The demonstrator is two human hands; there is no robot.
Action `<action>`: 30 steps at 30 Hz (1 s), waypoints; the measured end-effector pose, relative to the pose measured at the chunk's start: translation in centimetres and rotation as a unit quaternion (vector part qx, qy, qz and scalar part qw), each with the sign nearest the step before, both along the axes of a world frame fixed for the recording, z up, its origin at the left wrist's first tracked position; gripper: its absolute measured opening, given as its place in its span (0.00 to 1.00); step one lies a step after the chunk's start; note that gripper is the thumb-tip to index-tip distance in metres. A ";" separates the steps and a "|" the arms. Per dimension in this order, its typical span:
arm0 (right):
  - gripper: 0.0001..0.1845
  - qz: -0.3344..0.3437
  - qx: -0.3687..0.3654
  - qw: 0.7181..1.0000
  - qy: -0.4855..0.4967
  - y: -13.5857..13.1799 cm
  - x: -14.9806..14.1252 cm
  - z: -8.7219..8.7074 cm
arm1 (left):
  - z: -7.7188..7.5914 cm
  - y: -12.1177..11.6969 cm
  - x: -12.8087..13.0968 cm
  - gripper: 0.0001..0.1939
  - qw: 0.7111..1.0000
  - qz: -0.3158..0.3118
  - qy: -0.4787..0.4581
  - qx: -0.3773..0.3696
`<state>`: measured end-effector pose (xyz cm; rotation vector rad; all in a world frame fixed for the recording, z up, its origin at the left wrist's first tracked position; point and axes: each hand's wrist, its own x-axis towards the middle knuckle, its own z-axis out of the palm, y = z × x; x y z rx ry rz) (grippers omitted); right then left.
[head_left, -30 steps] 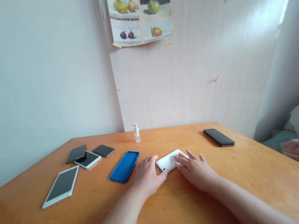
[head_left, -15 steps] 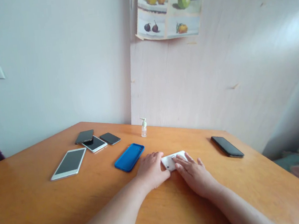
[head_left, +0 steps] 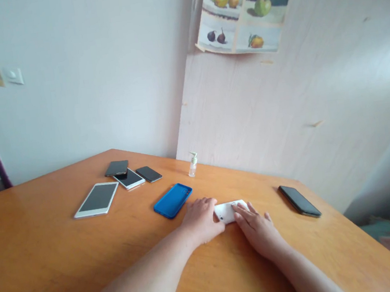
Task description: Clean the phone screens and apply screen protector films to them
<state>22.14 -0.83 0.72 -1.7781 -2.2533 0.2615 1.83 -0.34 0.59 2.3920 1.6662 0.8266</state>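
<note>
A white smartphone [head_left: 226, 212] lies flat on the wooden table between my hands, its back with a small dark camera spot facing up. My left hand [head_left: 204, 219] grips its left end, thumb on the near edge and fingers at the far side. Across the right part of its back lie the stretched fingers of my right hand [head_left: 258, 228], thumb apart. A small pale bit shows at those fingertips; I cannot make out what it is. Left of my left hand rests a blue phone case [head_left: 172, 200], its hollow side up.
A white tablet [head_left: 97, 199], a white phone [head_left: 131, 179] partly under a dark device [head_left: 116, 168], and a black phone [head_left: 149, 173] lie at the left. Behind stands a pump bottle [head_left: 192, 165]. Another black phone [head_left: 300, 201] lies near the table's [head_left: 212, 278] right edge.
The camera view has tilted and shifted, so the table and wall appear turned. Both hands stay on the white smartphone, with hardly any change in their hold.
</note>
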 end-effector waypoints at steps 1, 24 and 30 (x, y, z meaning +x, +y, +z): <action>0.28 0.037 -0.001 0.999 0.009 -0.5 -0.7 0.1 | 0.0 0.0 0.0 0.20 1.000 0.002 0.001 -0.001; 0.08 0.053 0.089 0.993 0.055 -0.8 -0.7 0.1 | -0.1 0.0 -0.1 0.19 1.000 -0.012 -0.007 0.008; 0.08 0.053 0.074 0.994 0.057 -0.6 -0.5 0.2 | 0.4 -0.2 -0.1 0.19 1.000 -0.007 -0.005 -0.008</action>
